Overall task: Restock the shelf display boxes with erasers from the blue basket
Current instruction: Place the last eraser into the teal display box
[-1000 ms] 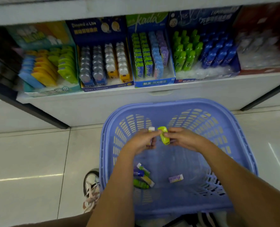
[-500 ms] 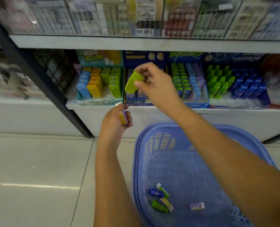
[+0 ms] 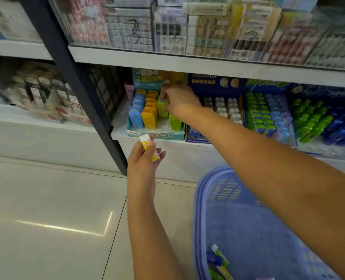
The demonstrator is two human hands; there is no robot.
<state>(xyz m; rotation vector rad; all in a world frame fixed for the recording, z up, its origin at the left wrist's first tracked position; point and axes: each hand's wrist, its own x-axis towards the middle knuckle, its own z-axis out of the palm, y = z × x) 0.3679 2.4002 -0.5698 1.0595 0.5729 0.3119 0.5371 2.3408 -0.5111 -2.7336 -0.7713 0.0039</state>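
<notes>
Basket (image 3: 203, 199) blue, slotted; teal display box (image 3: 157, 135): blue, orange, lime erasers; held eraser (image 3: 148, 145) white, yellow-purple sleeve.

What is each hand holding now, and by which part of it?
The right hand grips a green eraser by its top end, at the teal display box. The left hand holds a small yellow-purple eraser around its middle.

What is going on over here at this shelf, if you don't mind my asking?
A person is restocking erasers. The right hand grips a green eraser and is fitting it into the teal box on the lower shelf, beside rows of blue and orange ones. The left hand holds a small eraser just below the shelf edge. The basket sits on the floor at the right with a few loose erasers in it.
</notes>
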